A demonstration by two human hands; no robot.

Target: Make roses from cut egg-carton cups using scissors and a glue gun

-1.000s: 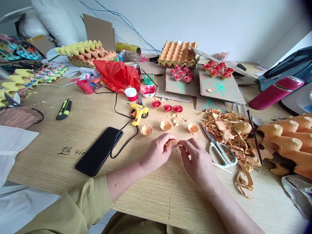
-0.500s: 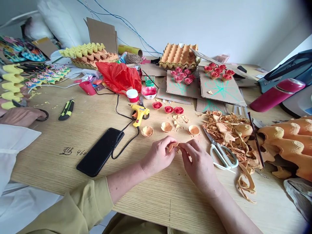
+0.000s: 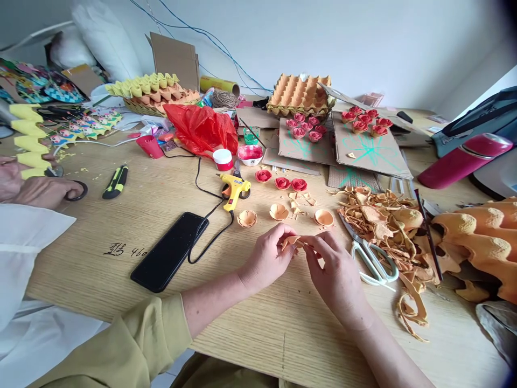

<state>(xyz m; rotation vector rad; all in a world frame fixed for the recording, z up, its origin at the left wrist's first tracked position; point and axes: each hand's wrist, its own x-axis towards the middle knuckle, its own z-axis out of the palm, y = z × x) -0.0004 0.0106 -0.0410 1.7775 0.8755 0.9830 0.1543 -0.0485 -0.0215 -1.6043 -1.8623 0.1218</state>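
Between my two hands is a small orange egg-carton piece [image 3: 291, 243], partly hidden by the fingers. My left hand [image 3: 269, 256] pinches it from the left, and my right hand [image 3: 333, 267] has its thumb and fingertips closed on its right edge. Just beyond lie a petal-edged carton cup [image 3: 247, 218], a second petal-edged cup [image 3: 278, 212] and a round plain cup [image 3: 324, 217]. Behind them sit red-painted carton roses [image 3: 283, 184] and some carton scraps [image 3: 301, 202]. White-handled scissors [image 3: 374, 264] rest right of my right hand.
A yellow glue gun [image 3: 234, 188] with its cord lies near a black phone [image 3: 169, 250]. Carton trimmings [image 3: 375, 218] are heaped at right beside an orange egg tray [image 3: 480, 231]. Cardboard sheets [image 3: 367, 153] bear more red roses. At left, a co-worker's hand [image 3: 48, 191] holds scissors by a yellow carton strip [image 3: 30, 140].
The view has shifted slightly, so everything sits a little further right. My hands keep their pinch on the carton piece, which is turned slightly. The co-worker's hand and yellow strip have moved a little.
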